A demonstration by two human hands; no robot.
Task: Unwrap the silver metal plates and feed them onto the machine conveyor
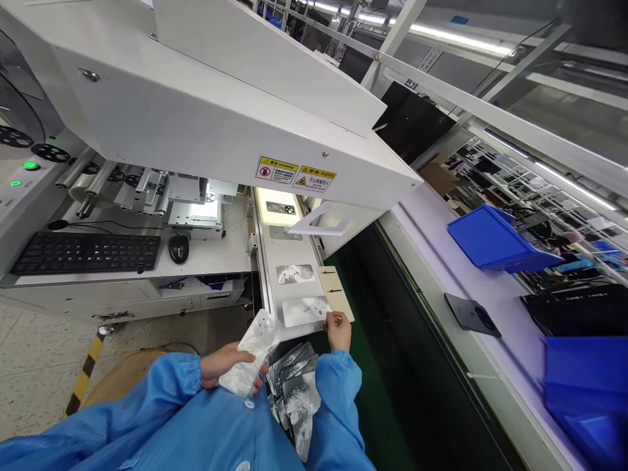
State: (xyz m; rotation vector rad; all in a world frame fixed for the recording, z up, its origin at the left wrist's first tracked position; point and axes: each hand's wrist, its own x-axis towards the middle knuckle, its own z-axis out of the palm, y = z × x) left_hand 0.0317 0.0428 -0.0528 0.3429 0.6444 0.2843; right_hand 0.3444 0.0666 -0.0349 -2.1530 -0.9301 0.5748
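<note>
My left hand (230, 365) is wrapped round a whitish phone back panel (252, 347) with camera holes at its top end, tilted in front of my body. At the near end of the machine's white feed track (275, 281), my right hand (338, 329) pinches the corner of another phone back panel (301, 312), which lies flat with its camera holes toward that hand. Farther up the track lies a speckled grey panel (295, 273). Beside my right hand is a cream plate (334, 290) with dark arrow marks. Below, between my forearms, several speckled dark panels (297, 386) lie in a loose pile.
A white machine housing (210, 124) overhangs the track, where a lit panel (279, 208) sits underneath. Left are a keyboard (88, 252) and mouse (178, 248). Right runs a dark green conveyor belt (387, 327), then a ledge with a dark phone-like device (471, 314) and blue bins (495, 239).
</note>
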